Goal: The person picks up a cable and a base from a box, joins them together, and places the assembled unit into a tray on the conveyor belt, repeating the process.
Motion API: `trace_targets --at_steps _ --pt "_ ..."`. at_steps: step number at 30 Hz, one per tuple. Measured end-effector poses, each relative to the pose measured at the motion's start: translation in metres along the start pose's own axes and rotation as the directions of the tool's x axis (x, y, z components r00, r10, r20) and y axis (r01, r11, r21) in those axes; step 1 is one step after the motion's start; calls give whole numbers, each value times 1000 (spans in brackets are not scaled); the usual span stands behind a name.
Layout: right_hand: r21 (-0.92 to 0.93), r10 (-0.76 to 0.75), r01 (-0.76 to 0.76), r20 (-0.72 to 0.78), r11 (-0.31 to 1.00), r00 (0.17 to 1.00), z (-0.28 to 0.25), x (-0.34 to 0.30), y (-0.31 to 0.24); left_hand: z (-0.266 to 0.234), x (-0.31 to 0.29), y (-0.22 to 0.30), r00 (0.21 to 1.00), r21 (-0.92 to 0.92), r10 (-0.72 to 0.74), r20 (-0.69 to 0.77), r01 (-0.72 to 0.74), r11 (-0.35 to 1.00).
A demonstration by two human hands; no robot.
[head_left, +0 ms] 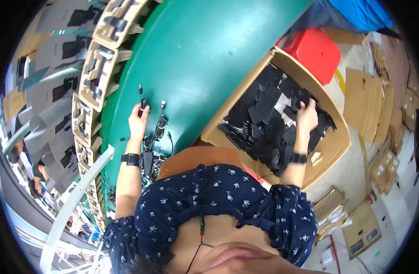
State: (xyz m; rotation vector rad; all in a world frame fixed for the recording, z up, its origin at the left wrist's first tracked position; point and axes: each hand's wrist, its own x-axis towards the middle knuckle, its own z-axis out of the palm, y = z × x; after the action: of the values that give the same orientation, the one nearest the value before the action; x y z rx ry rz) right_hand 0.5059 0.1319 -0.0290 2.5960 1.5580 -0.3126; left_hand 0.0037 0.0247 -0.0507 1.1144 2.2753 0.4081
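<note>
My left hand (137,122) is closed on a small coiled black cable (144,104) above the green tabletop, and its plug end sticks up past the fingers. Beside that hand, several black cables (161,123) lie bundled on the table, some with a dark block among them. Over to the right, my right hand (307,119) reaches into a cardboard box (334,144). Its fingers are closed round a dark flat piece (302,97) that I cannot identify further. Many black flat pieces (259,112) fill the box around it.
The green table (196,50) curves away ahead. Along its left edge runs a row of beige trays (88,86) holding dark parts. Behind the box stands a red plastic stool (317,55). Flattened cardboard (362,100) lies on the floor at right. An orange-brown surface (200,157) is against my front.
</note>
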Motion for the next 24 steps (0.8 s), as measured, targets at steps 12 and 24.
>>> trace_targets --at_steps 12,24 --pt "800 -541 561 -575 -213 614 -56 13 -369 -46 -2 27 994 -382 79 -77 -103 918" --pt "894 -866 448 -238 -18 440 0 101 -548 -94 -40 -11 986 -572 -153 -60 91 815"
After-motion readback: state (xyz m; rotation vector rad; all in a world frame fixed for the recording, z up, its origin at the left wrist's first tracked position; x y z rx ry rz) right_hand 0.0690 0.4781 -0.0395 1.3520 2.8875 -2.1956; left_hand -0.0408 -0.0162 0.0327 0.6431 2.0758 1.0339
